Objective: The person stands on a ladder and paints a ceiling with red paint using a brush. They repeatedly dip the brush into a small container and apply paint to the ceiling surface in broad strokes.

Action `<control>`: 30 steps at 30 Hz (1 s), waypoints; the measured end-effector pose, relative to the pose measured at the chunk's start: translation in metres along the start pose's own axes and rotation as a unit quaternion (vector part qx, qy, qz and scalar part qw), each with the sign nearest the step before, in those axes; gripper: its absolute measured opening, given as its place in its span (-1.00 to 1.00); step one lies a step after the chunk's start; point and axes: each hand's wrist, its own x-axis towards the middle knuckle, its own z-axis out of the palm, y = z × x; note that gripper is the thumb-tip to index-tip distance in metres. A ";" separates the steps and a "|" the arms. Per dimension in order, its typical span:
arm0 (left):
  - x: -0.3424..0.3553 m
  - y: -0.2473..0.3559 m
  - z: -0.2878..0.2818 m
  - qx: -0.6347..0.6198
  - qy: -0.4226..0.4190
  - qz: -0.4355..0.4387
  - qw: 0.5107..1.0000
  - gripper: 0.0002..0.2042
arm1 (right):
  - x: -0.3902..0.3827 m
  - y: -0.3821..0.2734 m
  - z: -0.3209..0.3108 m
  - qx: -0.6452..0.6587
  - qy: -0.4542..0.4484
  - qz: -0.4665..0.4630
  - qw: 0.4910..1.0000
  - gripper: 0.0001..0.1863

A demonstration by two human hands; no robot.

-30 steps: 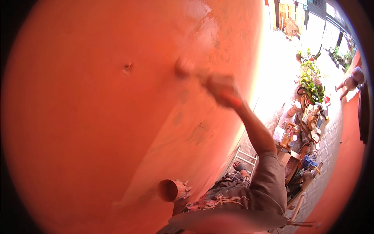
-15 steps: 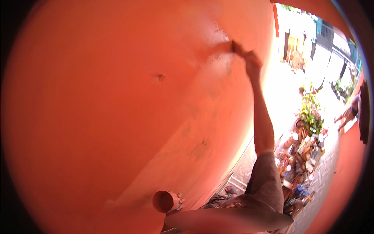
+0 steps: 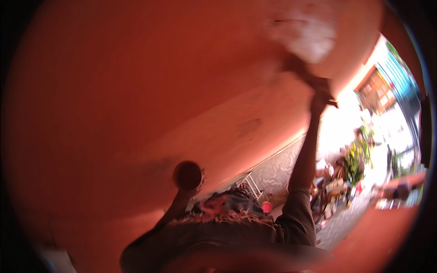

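Note:
In front of me rises an orange wall [image 3: 136, 86], with a lighter streaky patch [image 3: 314, 34] high on it. My right hand [image 3: 320, 99] is raised at the end of an outstretched arm, closed round a paintbrush [image 3: 322, 83]. The brush looks dark and blurred, its handle end jutting out beside the hand. Between hand and patch a dark shadow falls on the wall. Low at the left, my left hand [image 3: 201, 178] wraps round a round, open-topped paint can [image 3: 187, 176], held near the wall. The can's inside is too dark to make out.
Below me stand a pale metal ladder [image 3: 255, 184] and a small pink bucket [image 3: 266, 207]. To the right lie a heap of mixed objects [image 3: 334, 195] and leafy plants [image 3: 357, 157]. A blurred figure, possibly a person [image 3: 395, 192], shows at the far right beside another orange wall [image 3: 364, 234].
My right hand has come away from the bright patch on the wall, with the brush in it. My view has shifted, and the left arm and can show more fully.

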 end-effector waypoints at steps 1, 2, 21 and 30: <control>-0.030 -0.022 -0.008 -0.001 0.005 0.070 0.998 -0.19 | 0.039 0.046 -0.035 0.450 -0.037 0.064 0.890 -0.45; -0.041 -0.036 -0.007 0.012 0.007 0.121 0.993 -0.16 | 0.081 0.105 -0.059 0.677 -0.070 0.131 0.721 -0.48; -0.169 -0.010 -0.013 0.154 0.060 0.432 0.887 -0.14 | 0.023 0.398 -0.560 0.928 0.277 -0.233 -0.087 -0.69; -0.195 -0.026 -0.027 0.091 0.076 0.407 0.906 -0.09 | 0.018 0.284 -0.395 0.969 -0.030 -0.053 0.240 -0.81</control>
